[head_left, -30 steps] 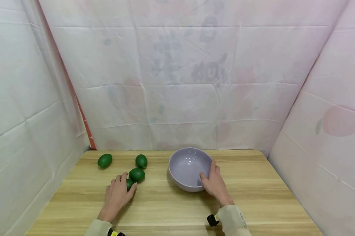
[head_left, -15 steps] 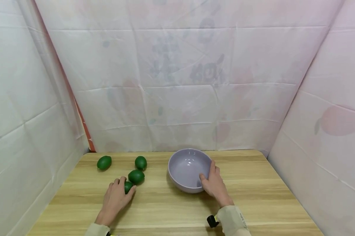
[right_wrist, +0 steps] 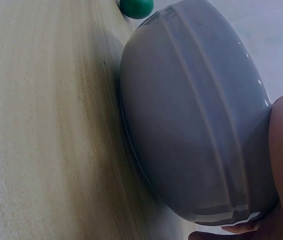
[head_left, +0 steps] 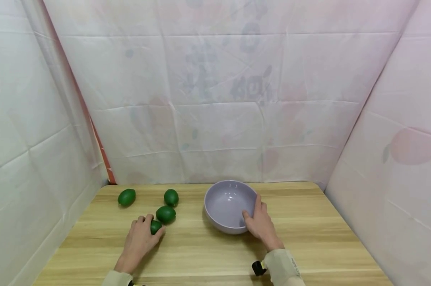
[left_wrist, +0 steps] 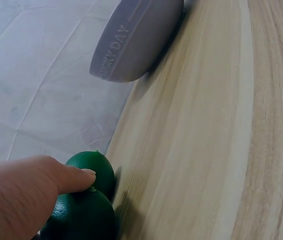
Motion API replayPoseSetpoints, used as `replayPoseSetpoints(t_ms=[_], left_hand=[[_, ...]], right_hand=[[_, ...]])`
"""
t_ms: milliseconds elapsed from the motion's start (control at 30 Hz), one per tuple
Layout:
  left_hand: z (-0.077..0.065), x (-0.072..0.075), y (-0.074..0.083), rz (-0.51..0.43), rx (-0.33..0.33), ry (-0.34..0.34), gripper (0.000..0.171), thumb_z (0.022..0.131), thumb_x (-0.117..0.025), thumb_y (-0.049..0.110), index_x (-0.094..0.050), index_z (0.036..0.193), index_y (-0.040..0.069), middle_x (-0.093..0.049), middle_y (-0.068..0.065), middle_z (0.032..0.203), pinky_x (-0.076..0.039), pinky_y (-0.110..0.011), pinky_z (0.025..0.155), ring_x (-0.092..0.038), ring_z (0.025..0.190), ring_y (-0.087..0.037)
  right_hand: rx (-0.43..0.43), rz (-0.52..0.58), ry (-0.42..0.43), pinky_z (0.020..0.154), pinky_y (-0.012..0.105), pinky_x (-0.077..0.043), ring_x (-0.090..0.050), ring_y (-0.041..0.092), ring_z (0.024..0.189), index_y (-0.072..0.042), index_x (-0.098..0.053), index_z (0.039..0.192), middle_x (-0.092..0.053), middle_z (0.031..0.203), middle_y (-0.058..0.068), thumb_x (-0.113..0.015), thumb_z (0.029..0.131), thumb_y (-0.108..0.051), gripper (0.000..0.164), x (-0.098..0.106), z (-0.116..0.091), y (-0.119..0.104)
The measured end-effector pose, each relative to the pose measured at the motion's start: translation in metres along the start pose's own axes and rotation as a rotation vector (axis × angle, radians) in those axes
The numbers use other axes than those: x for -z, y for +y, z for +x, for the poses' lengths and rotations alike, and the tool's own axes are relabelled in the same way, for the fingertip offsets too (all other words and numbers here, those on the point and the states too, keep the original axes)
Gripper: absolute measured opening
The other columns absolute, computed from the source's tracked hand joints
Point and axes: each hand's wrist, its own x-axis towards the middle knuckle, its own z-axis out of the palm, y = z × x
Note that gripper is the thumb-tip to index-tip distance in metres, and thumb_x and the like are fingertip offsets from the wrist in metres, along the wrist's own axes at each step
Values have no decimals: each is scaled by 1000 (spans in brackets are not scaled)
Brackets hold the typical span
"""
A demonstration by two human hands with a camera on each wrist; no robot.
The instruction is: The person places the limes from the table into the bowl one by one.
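Observation:
On the left, my left hand (head_left: 138,240) grips a green lime (head_left: 156,227), its fingers curled over the far side and the thumb on the near side. Just beyond it lies a second lime (head_left: 166,214), with a third lime (head_left: 171,197) behind that one. My right hand (head_left: 261,223) holds the right rim of a lavender bowl (head_left: 228,204), thumb inside and fingers outside. Nothing lies in the bowl. In the left wrist view, the thumb (left_wrist: 69,177) lies across the held lime (left_wrist: 81,215). The right wrist view is mostly filled by the bowl's outer wall (right_wrist: 191,115).
One more lime (head_left: 127,197) sits apart near the table's far left corner. The wooden table (head_left: 315,230) is enclosed by hanging white cloth (head_left: 219,119) at the back and both sides. A black device (head_left: 259,268) is strapped at the right wrist.
The left hand and its lime have shifted slightly toward the near left. The head view has tilted a little. Right hand and bowl stay put.

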Motion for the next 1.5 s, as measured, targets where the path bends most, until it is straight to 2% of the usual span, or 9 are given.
replayPoseSetpoints(t_ms=[333, 700, 933, 1100, 1300, 1500], left_hand=[[1, 6, -4, -30, 43, -29, 63, 89, -73, 41, -57, 129, -5, -61, -32, 121, -52, -56, 87, -60, 107, -46], [8, 23, -8, -49, 44, -11, 63, 90, -73, 38, -55, 131, -5, -59, -32, 123, -53, -57, 83, -60, 106, -45], [13, 30, -5, -52, 43, 12, 63, 91, -72, 40, -55, 132, -5, -57, -34, 130, -51, -61, 90, -57, 115, -49], [14, 33, -2, -64, 22, 52, 62, 91, -72, 41, -56, 129, -5, -59, -32, 129, -49, -61, 94, -57, 118, -50], [18, 37, 3, -64, -46, 124, 60, 91, -74, 39, -57, 126, -6, -60, -32, 126, -48, -61, 95, -57, 117, -50], [22, 39, 10, -66, -80, 153, 60, 90, -74, 37, -58, 128, -7, -60, -34, 127, -49, -61, 94, -57, 116, -50]], right_hand=[[-2, -4, 1, 110, 65, -39, -45, 56, 136, 4, 1, 161, -28, 155, 39, -55, 99, -30, 90, 1, 1, 0], [-13, 7, 2, 112, 65, -38, -43, 57, 137, 3, 1, 161, -26, 156, 39, -55, 99, -29, 89, 1, -1, 0], [-7, 3, -2, 112, 65, -38, -44, 56, 137, 2, 2, 161, -25, 156, 38, -54, 100, -29, 88, 0, 0, 0], [-7, 0, -7, 111, 66, -39, -44, 57, 136, 3, 1, 161, -26, 156, 39, -54, 100, -29, 89, 1, 0, -1], [-11, -9, -10, 109, 67, -39, -44, 58, 136, 3, 2, 161, -25, 156, 39, -53, 100, -30, 89, 2, -1, -4], [-8, -7, -7, 110, 66, -40, -45, 58, 135, 4, 2, 161, -26, 155, 40, -53, 100, -29, 89, 2, -1, -4]])
